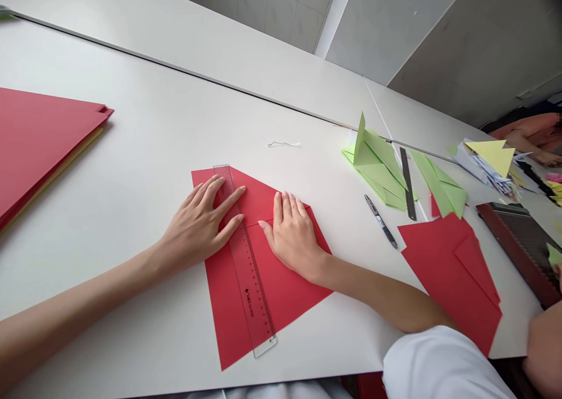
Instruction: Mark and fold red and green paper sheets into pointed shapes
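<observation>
Red sheet (281, 288): paper, matt, smooth.
Ruler (246, 264): clear plastic, glossy, see-thru, w/ printed scale.
Table (132, 171): white top, smooth, low sheen; material n/k.
Green folded pcs (381, 168): paper, matt.
Pen (380, 221): dark, prob. plastic, slight gloss.
Red stack (35, 141): paper/card, matt.

Craft classroom, white tables (132, 153), folded paper (377, 165)

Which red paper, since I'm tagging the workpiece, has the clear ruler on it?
The middle red sheet, where the left hand presses the clear ruler; the red stack at left and red pieces at right bear none.
</observation>
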`<action>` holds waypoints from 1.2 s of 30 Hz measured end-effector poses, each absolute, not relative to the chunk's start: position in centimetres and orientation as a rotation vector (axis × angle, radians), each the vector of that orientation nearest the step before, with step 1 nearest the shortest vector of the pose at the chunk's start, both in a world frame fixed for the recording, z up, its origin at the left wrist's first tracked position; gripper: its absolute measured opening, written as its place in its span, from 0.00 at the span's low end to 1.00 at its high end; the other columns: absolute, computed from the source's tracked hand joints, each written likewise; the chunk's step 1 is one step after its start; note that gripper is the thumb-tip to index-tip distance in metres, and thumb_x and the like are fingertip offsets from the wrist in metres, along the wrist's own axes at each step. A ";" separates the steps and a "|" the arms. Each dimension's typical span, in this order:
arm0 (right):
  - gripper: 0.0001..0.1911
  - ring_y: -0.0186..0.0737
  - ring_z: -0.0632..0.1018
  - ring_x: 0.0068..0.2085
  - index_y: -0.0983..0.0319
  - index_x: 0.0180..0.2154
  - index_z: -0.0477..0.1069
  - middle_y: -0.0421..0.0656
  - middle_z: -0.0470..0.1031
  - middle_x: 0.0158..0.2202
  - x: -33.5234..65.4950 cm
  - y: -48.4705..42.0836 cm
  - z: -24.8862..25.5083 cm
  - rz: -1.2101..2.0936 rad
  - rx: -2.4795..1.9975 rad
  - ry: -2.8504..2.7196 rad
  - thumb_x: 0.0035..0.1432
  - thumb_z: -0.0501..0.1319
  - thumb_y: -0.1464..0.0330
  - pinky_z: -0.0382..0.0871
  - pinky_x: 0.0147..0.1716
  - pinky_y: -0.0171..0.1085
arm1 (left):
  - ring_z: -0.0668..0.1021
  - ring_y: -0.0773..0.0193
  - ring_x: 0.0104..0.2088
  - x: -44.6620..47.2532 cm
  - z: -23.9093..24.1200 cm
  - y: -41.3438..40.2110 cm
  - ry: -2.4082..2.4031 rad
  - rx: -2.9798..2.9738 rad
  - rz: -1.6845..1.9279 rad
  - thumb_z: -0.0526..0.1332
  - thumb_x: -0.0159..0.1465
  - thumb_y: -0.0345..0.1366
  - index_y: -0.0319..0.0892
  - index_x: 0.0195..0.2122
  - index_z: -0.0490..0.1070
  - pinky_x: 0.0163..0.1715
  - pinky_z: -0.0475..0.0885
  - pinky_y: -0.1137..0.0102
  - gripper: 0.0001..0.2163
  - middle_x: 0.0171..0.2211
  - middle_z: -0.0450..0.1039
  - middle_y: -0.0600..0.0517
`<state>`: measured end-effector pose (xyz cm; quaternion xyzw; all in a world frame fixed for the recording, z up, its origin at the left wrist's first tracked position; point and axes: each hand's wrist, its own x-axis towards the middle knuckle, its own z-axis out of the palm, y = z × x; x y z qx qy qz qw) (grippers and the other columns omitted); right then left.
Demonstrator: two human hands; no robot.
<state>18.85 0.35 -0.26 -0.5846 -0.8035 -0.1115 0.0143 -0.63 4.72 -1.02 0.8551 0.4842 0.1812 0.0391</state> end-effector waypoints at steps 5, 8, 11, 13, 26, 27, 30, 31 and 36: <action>0.32 0.61 0.65 0.63 0.84 0.61 0.58 0.68 0.62 0.61 21.3 -1.2 -1.2 -0.357 -1.852 -2.410 0.70 0.47 0.60 0.61 0.61 0.54 | 0.61 0.41 0.64 -0.7 -0.9 4.6 1.452 2.625 0.560 0.33 0.69 0.56 0.44 0.65 0.57 0.59 0.63 0.46 0.33 0.65 0.54 0.48; 0.32 0.60 0.65 0.63 0.83 0.61 0.58 0.67 0.61 0.61 22.6 -1.9 -1.5 -0.287 -1.874 -2.348 0.70 0.46 0.61 0.61 0.61 0.54 | 0.61 0.39 0.63 -0.7 -0.8 4.6 1.435 2.632 0.555 0.36 0.69 0.56 0.42 0.65 0.57 0.59 0.63 0.44 0.32 0.66 0.54 0.45; 0.32 0.59 0.63 0.64 0.82 0.62 0.57 0.66 0.61 0.62 23.6 -2.6 -1.6 -0.240 -1.893 -2.322 0.70 0.46 0.60 0.60 0.62 0.52 | 0.60 0.38 0.64 -0.7 -0.9 4.6 1.431 2.630 0.565 0.35 0.68 0.57 0.43 0.65 0.57 0.59 0.62 0.44 0.33 0.66 0.54 0.46; 0.32 0.58 0.62 0.65 0.81 0.62 0.58 0.65 0.60 0.62 24.0 -3.1 -1.7 -0.248 -1.884 -2.319 0.70 0.46 0.60 0.60 0.62 0.52 | 0.60 0.38 0.63 -0.7 -0.9 4.7 1.432 2.628 0.566 0.32 0.68 0.58 0.43 0.65 0.57 0.58 0.62 0.45 0.34 0.66 0.53 0.48; 0.31 0.53 0.56 0.68 0.73 0.66 0.52 0.57 0.53 0.67 25.5 -3.5 -1.3 -0.104 -1.871 -2.310 0.71 0.43 0.58 0.59 0.63 0.52 | 0.60 0.42 0.64 -0.9 -1.1 4.5 1.462 2.636 0.484 0.41 0.70 0.51 0.46 0.66 0.56 0.63 0.58 0.47 0.27 0.66 0.51 0.44; 0.31 0.53 0.56 0.68 0.72 0.66 0.53 0.57 0.53 0.67 25.6 -3.1 -1.2 -0.110 -1.878 -2.315 0.71 0.42 0.58 0.59 0.63 0.53 | 0.60 0.42 0.64 -1.0 -1.1 4.5 1.462 2.639 0.478 0.43 0.70 0.50 0.46 0.66 0.55 0.62 0.58 0.46 0.26 0.66 0.51 0.43; 0.30 0.56 0.58 0.67 0.70 0.64 0.58 0.57 0.55 0.67 25.5 -1.9 -0.9 -0.194 -1.854 -2.371 0.71 0.42 0.57 0.57 0.63 0.55 | 0.59 0.42 0.64 -1.1 -1.3 4.4 1.478 2.651 0.471 0.46 0.70 0.49 0.47 0.66 0.55 0.62 0.58 0.47 0.25 0.66 0.51 0.41; 0.30 0.57 0.58 0.67 0.70 0.63 0.60 0.58 0.56 0.66 25.3 -1.5 -0.8 -0.233 -1.827 -2.395 0.71 0.42 0.57 0.56 0.63 0.56 | 0.59 0.43 0.65 -1.2 -1.4 4.4 1.484 2.656 0.469 0.46 0.70 0.49 0.48 0.66 0.55 0.62 0.58 0.48 0.25 0.66 0.52 0.41; 0.28 0.57 0.60 0.66 0.70 0.61 0.64 0.57 0.60 0.65 23.2 0.9 -0.6 -0.323 -1.649 -2.471 0.71 0.44 0.58 0.55 0.63 0.57 | 0.59 0.46 0.66 -1.4 -1.8 4.1 1.478 2.662 0.538 0.47 0.69 0.49 0.48 0.66 0.56 0.63 0.56 0.50 0.25 0.65 0.53 0.42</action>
